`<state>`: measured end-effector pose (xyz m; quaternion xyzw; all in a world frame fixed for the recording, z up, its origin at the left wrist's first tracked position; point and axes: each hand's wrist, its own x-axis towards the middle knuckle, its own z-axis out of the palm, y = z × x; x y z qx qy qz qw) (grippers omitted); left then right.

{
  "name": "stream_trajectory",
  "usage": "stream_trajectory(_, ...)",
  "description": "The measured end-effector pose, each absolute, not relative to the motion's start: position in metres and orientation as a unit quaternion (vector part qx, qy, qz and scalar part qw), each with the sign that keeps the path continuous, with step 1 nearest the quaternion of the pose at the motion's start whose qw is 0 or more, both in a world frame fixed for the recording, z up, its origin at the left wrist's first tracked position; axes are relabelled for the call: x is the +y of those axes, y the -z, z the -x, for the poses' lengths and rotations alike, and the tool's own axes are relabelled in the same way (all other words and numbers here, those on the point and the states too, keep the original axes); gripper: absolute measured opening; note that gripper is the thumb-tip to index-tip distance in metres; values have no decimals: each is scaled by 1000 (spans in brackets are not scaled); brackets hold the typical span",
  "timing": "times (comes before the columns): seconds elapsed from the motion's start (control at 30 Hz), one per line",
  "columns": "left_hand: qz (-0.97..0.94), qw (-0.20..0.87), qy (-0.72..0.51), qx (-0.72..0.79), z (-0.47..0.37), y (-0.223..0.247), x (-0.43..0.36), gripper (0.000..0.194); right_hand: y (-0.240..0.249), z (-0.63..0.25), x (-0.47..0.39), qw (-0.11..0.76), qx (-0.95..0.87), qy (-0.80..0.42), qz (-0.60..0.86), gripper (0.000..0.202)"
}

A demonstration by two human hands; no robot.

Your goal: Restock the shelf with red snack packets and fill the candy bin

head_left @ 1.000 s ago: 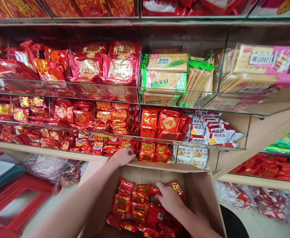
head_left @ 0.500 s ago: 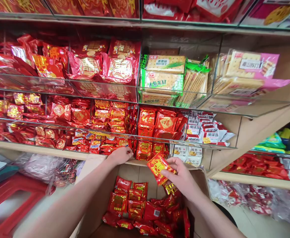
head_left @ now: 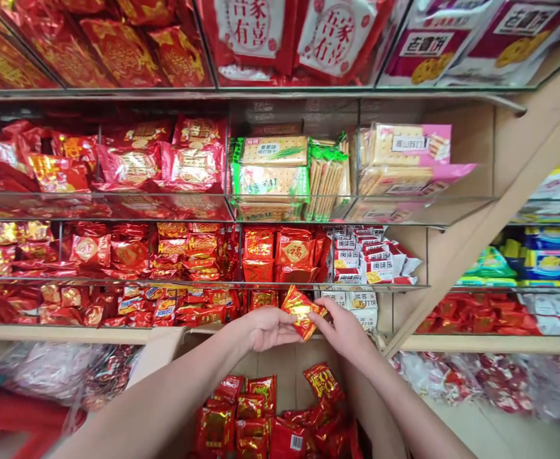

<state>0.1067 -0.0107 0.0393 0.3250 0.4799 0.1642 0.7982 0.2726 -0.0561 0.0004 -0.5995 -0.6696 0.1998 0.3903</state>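
Red/gold pkt (head_left: 302, 312) pinched in R hand (head_left: 341, 326), L hand (head_left: 266, 328) part-curled at its left edge (grip unclear), above far end of box (head_left: 373, 408); poss. drop if R pinch slackens on slick wrapper.

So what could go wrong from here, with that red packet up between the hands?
The right hand pinches the red packet by its edge, so it could slip and get lost among the similar packets in the box. The white packets sit right beside that hand and might get nudged. With the left hand at its other side, a tug could crease the wrapper.
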Motion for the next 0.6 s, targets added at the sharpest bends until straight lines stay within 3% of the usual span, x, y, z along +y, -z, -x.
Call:
stream_trajectory(0.1,-256,781,-166,544,-116,-39,-3,14,7,-287,-63,333,-703,-150,610,21)
stream_trajectory(0.37,-266,710,-315,571,-157,6,50,9,26,-275,-75,315,-725,58,610,21)
stream_trajectory(0.6,-365,630,-417,544,-192,37,83,28,25,-276,-73,325,-714,67,617,18)
